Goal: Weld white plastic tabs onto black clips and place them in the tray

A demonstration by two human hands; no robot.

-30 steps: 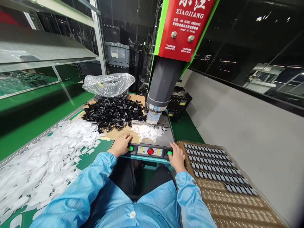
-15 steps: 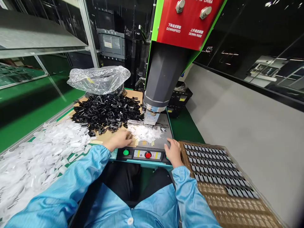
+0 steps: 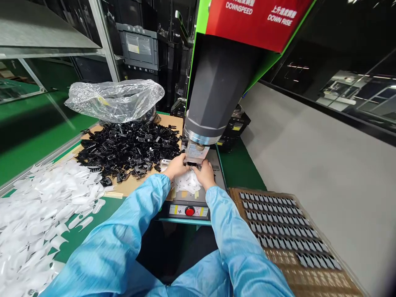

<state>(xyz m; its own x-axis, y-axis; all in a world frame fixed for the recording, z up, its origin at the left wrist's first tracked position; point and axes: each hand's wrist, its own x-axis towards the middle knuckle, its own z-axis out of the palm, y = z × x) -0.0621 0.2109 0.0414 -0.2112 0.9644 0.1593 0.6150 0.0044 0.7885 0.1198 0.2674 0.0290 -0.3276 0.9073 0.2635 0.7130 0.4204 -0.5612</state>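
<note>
Both hands meet at the base of the press, just under its metal head [image 3: 197, 152]. My left hand [image 3: 177, 166] is on the left side and my right hand [image 3: 205, 174] on the right, their fingers closed around a small dark part [image 3: 192, 163] between them. The fingertips partly hide that part. Small white pieces [image 3: 187, 182] lie on the grey press plate just below the hands. A heap of black clips [image 3: 126, 148] is to the left of my left hand.
White curved pieces [image 3: 49, 202] cover the left table. A clear plastic bag [image 3: 116, 101] sits behind the clips. A tray [image 3: 278, 222] with rows of grey parts stands at the right. The red button [image 3: 189, 211] is on the front panel.
Both hands have moved forward from the front of the press and come together under its head. The view has shifted closer to the press.
</note>
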